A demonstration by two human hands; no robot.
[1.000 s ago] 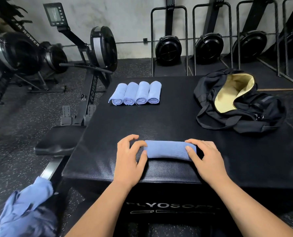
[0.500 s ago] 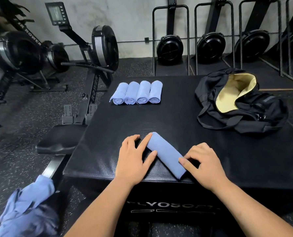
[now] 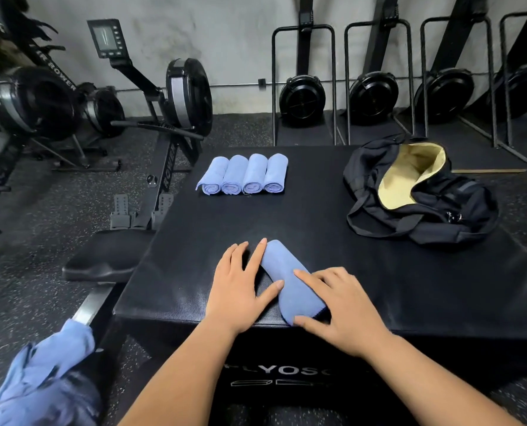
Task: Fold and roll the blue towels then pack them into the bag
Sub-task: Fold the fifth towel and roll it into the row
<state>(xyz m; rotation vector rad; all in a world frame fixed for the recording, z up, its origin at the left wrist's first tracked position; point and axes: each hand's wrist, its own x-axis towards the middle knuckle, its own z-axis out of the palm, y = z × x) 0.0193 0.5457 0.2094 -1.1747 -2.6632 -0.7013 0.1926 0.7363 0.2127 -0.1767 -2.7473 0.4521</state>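
Resting aslant near the front edge of the box (image 3: 378,272), the roll (image 3: 289,284) lies between both hands. The left hand (image 3: 240,293) lies flat with straight fingers, its index finger and thumb touching the roll's left flank and gripping nothing. The right hand (image 3: 342,309) cups the near end, with its index finger over the top and its thumb against the end face, in a light hold.

The main risk is the edge. The roll's near end sits right at the lip of the box, so a sideways nudge from either hand could tip it off onto the floor. Unwinding is the second risk. The cloth looks soft and a loose hem shows at the near end, so lifting it by that end alone would likely let the layers slip or telescope. The bag (image 3: 440,210) lies slumped well to the right with its mouth only partly open. A roll pushed in with one hand may catch on the rim and spring loose.

By count there is one roll under the hands and four finished rolls (image 3: 243,175) touching in a row at the far side of the box. There is one bag and one box. A heap (image 3: 47,373) of loose blue towels lies low on the left, and I cannot tell how many it holds.
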